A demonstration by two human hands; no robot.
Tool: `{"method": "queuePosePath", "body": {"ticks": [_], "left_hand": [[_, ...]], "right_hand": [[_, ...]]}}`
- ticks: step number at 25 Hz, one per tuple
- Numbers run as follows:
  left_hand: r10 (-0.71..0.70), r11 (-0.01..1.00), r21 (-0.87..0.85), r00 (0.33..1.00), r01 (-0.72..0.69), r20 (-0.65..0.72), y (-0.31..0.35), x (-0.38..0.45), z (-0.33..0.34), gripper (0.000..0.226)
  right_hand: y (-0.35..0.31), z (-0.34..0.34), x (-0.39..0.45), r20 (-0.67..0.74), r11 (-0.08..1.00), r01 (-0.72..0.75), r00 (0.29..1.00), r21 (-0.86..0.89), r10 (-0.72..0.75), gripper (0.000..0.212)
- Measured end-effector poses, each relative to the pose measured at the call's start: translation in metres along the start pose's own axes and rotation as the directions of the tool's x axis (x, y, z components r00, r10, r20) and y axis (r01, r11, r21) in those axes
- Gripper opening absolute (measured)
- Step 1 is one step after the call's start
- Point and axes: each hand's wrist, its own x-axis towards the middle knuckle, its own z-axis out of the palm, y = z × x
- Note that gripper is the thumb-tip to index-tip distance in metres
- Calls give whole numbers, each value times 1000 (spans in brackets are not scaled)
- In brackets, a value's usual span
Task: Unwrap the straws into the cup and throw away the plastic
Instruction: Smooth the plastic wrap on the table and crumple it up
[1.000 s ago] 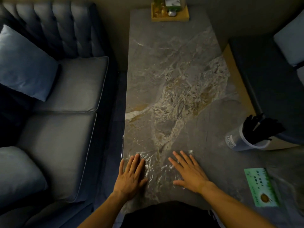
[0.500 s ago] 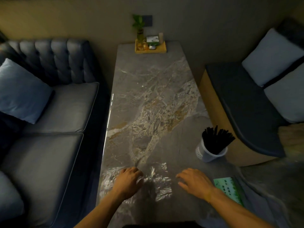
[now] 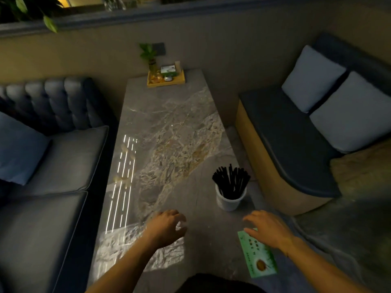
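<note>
A white cup (image 3: 230, 200) full of black straws (image 3: 231, 181) stands upright near the right edge of the marble table (image 3: 169, 127). A crinkled sheet of clear plastic (image 3: 131, 248) lies flat at the table's near left. My left hand (image 3: 167, 226) rests on the plastic's right part with fingers curled, pinching a bit of it. My right hand (image 3: 267, 227) hovers with fingers spread, apart from the plastic, just over the top corner of a green card (image 3: 259, 255) and in front of the cup.
A wooden tray (image 3: 166, 78) with a small plant and bottles sits at the table's far end. A dark leather sofa (image 3: 53, 166) runs along the left. A bench (image 3: 296, 149) with pale cushions stands on the right.
Both hands lay flat on the plastic a second ago. My left hand has curled and bunched the sheet; my right hand lifted off and moved right toward the card. The camera tilted up.
</note>
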Motion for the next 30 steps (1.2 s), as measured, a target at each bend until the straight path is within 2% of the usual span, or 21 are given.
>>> {"method": "queuePosePath", "body": {"ticks": [5,8,12,16,19,22,26,28,30], "left_hand": [[-31,997,-66,999,29,-32,40,26,-10,52],[-94,977,-196,995,86,-34,54,43,-15,69],[-250,800,-566,968,198,-15,69,73,-24,93],[-232,653,-738,973,170,19,86,107,-35,117],[-189,557,-819,981,138,36,97,122,-40,112],[-153,498,-863,988,89,14,109,129,-41,105],[-163,462,-886,986,39,-41,123,138,-39,98],[-187,488,-873,978,7,-97,130,139,-37,86],[-183,562,-826,966,-51,-184,134,139,-35,68]], "right_hand": [[34,-17,-9,-37,988,-33,999,149,39,59],[36,-29,-2,-64,958,-40,996,285,61,83],[28,-48,24,-56,938,-31,997,346,54,113],[18,-54,57,-38,921,-38,998,389,57,124],[12,-49,78,-18,880,-49,998,472,65,123],[3,-43,90,-43,914,-29,998,405,50,121],[-11,-33,97,-231,941,42,972,335,39,110],[-20,-34,99,-323,940,53,944,337,63,97],[-24,-31,102,-383,948,45,920,314,83,77]]}}
